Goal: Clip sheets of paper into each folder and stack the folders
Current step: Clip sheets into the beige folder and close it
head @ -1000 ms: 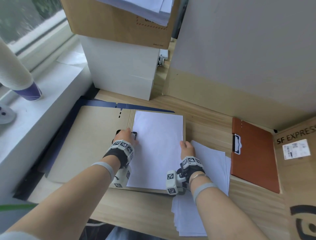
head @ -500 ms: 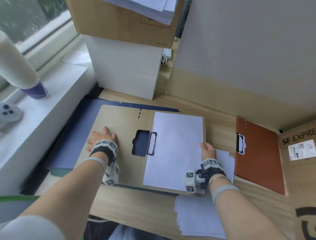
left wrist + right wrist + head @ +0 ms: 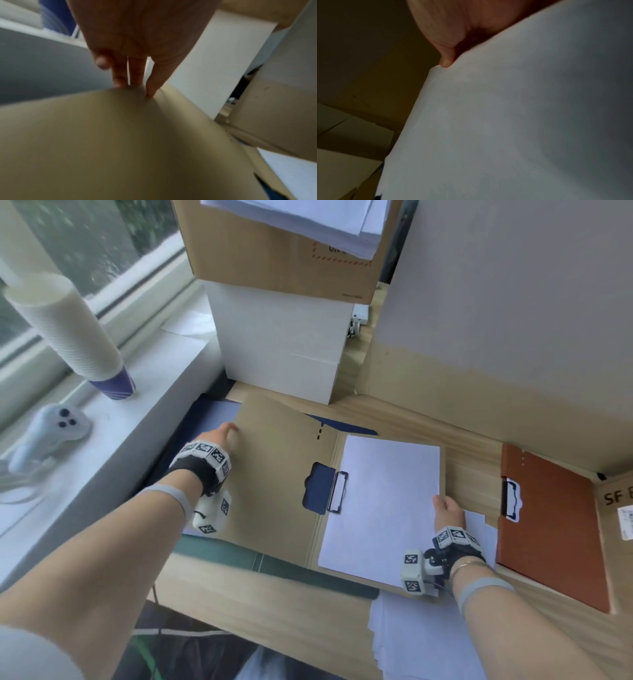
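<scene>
The open tan folder (image 3: 274,474) lies on the desk (image 3: 274,604) before the white box (image 3: 281,344), spine running away from the person, its clip (image 3: 337,491) pinning white sheets (image 3: 383,501) inside the right half, while the left hand (image 3: 219,436) pinches the cover's far-left edge and the right hand (image 3: 448,513) grips the right edge.

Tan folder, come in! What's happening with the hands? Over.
Left hand grips tan folder cover's far corner. Right hand pinches white sheet edge. Nothing blocking.
</scene>
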Demonstrator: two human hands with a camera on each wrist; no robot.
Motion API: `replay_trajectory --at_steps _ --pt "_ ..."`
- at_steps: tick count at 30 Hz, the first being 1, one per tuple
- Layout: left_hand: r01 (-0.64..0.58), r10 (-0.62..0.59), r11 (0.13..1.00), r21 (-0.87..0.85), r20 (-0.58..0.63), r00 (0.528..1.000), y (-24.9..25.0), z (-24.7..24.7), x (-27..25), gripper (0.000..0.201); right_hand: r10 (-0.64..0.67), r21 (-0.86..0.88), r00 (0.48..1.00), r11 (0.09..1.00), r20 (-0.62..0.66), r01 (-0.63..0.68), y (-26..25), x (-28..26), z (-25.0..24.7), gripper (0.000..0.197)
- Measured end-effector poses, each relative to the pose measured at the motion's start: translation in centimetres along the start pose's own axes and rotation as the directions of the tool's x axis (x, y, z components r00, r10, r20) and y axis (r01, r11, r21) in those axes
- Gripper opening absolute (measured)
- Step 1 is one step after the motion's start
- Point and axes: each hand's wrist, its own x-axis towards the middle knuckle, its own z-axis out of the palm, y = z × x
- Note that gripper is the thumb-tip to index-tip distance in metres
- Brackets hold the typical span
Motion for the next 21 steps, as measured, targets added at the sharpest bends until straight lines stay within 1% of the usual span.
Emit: replay_trajectory --at_steps 2,4,6,8,9,11,13,15,16,17,19,20,21 --pt "-0.127 0.127 0.992 0.007 0.009 0.992 1.2 -2.2 -0.2 0.049 0.006 0.007 1.0 1.0 -0.002 -0.006 0.3 0.2 -0.2 0.037" --pt "-0.272 0.271 0.961 0.054 0.031 0.962 3.0 -4.4 -0.9 0.037 0.021 0.015 1.0 1.0 0.016 -0.021 0.2 0.1 -0.5 0.032" --pt "-0.415 0.409 0.908 0.064 0.086 0.908 5.2 -6.2 -2.1 0.024 0.045 0.03 0.998 0.998 0.035 -0.046 0.2 0.0 -0.7 0.032" --pt "-0.529 0.522 0.848 0.027 0.126 0.844 7.8 -7.1 -3.4 0.007 0.081 0.077 0.995 0.993 0.049 -0.085 -0.3 -0.3 -0.9 0.04" --pt "-0.578 0.571 0.816 0.01 0.138 0.809 9.4 -7.1 -4.3 0.002 0.093 0.114 0.993 0.988 0.068 -0.1 -0.5 -0.5 -1.1 0.043" --pt "-0.671 0.667 0.741 -0.029 0.145 0.731 12.8 -6.1 -5.9 0.014 0.105 0.197 0.985 0.972 0.14 -0.131 -1.0 -0.8 -1.5 0.046" --pt "-0.747 0.749 0.659 -0.087 0.16 0.643 16.2 -3.9 -7.5 0.019 0.148 0.218 0.97 0.957 0.193 -0.19 -1.7 -1.2 -1.8 0.047" --pt "-0.807 0.803 0.584 -0.082 0.198 0.562 19.5 -1.1 -8.6 0.022 0.183 0.182 0.969 0.96 0.168 -0.213 -1.9 -1.6 -2.5 0.053" --pt "-0.832 0.818 0.552 -0.05 0.225 0.53 20.9 0.3 -8.9 0.024 0.197 0.163 0.965 0.961 0.17 -0.225 -2.0 -1.7 -2.7 0.057" --pt "-0.857 0.828 0.515 -0.007 0.264 0.495 22.3 1.8 -9.3 0.026 0.204 0.187 0.957 0.952 0.207 -0.244 -1.9 -1.9 -3.2 0.061" --pt "-0.901 0.828 0.416 0.119 0.361 0.43 24.6 4.5 -10.0 0.034 0.217 0.314 0.914 0.89 0.344 -0.33 -1.7 -2.4 -3.9 0.063" --pt "-0.91 0.815 0.367 0.192 0.406 0.414 25.6 5.9 -10.3 0.038 0.212 0.376 0.896 0.851 0.391 -0.366 -1.3 -2.4 -4.4 0.061" --pt "-0.907 0.798 0.324 0.269 0.438 0.415 26.4 7.3 -10.5 0.042 0.193 0.414 0.882 0.826 0.43 -0.382 -0.7 -2.2 -4.6 0.058"
